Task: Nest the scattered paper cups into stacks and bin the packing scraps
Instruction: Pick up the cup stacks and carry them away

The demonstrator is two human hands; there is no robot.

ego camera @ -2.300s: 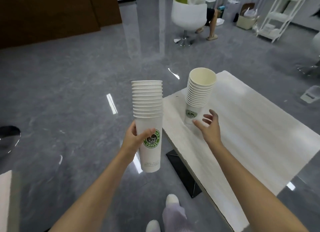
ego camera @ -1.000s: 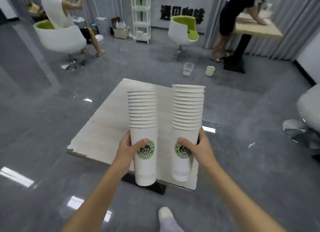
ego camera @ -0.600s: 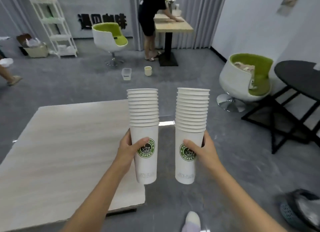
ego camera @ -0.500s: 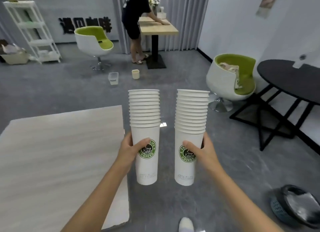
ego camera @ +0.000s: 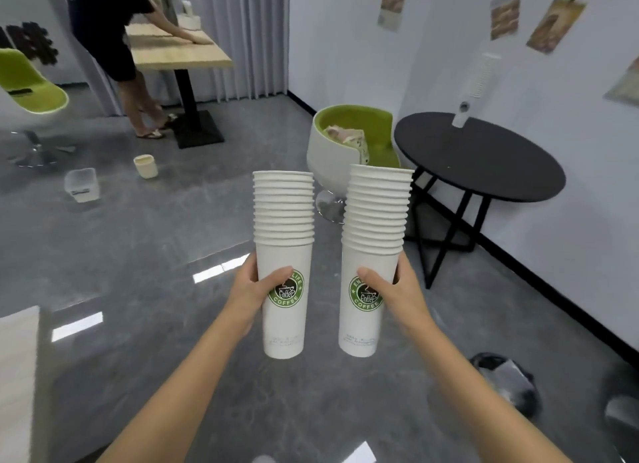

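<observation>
We hold two stacks of nested paper cups upright in the air, side by side and apart, above the grey floor point(ego camera: 138, 248). Our left hand point(ego camera: 249, 294) curls round the bottom cup of the left stack point(ego camera: 283, 213), thumb across the front beside the green coffee logo and fingers behind. Our right hand point(ego camera: 398, 295) grips the right stack point(ego camera: 377, 213) the same way, thumb on the upper edge of its logo. Both stacks show many rims packed tight above the one full cup body below. Beyond them stands a green and white chair point(ego camera: 328, 151) with some crumpled material on its seat, and just right of it a round black table point(ego camera: 484, 158) carrying another tall stack of cups point(ego camera: 479, 82), blurred, near its far edge. Low at the right lies a dark bin point(ego camera: 508, 383) with something pale inside; it is too blurred to tell more. A corner of a light tabletop point(ego camera: 17, 376) shows at the left edge. Farther off, a small cream cup point(ego camera: 146, 166) and a clear container point(ego camera: 82, 185) sit on the floor, and another person point(ego camera: 103, 30) leans over a wooden table point(ego camera: 179, 52).
</observation>
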